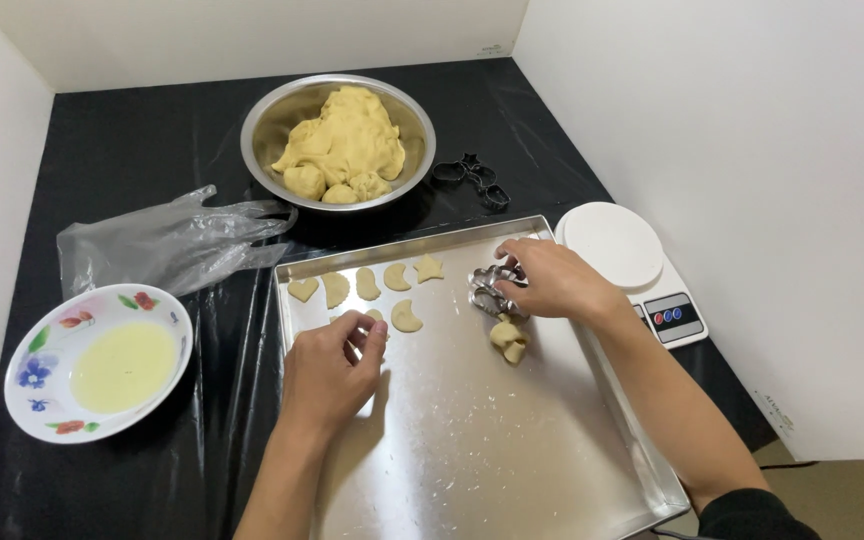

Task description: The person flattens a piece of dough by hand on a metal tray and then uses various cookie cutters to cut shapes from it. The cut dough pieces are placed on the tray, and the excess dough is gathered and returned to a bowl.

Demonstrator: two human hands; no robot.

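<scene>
1. While the baking tray (552, 470) serves as the landmark, both hands work over its far half, on a worktop (152, 150) covered in black sheeting.
2. The left hand (330, 368) hovers near the tray's left rim, its grip pinched almost closed on a small dough piece (374, 316) that peeks out past the fingertips.
3. That dough piece sits at the very tips of the left grip, just below the row of cut dough shapes (367, 284) along the tray's far-left edge: a heart, crescents and a star.
4. The right hand (554, 280) rests near the tray's far-right corner, its grip curled loosely around a cluster of metal cookie cutters (490, 288); the fingers touch the cutters, but how tightly they close cannot be told.
5. A dough lump (508, 338) lies on the tray just under the right hand, towards the near side, apart from the grip.
6. Beyond the tray's far rim stands a steel bowl (270, 125) heaped with dough (344, 145), with more cutters (472, 178) beside it.
7. Left of the tray lie a clear plastic glove (167, 245) and a flowered bowl (42, 375) of pale yellow liquid.
8. Right of the tray sits a white kitchen scale (617, 245).
</scene>
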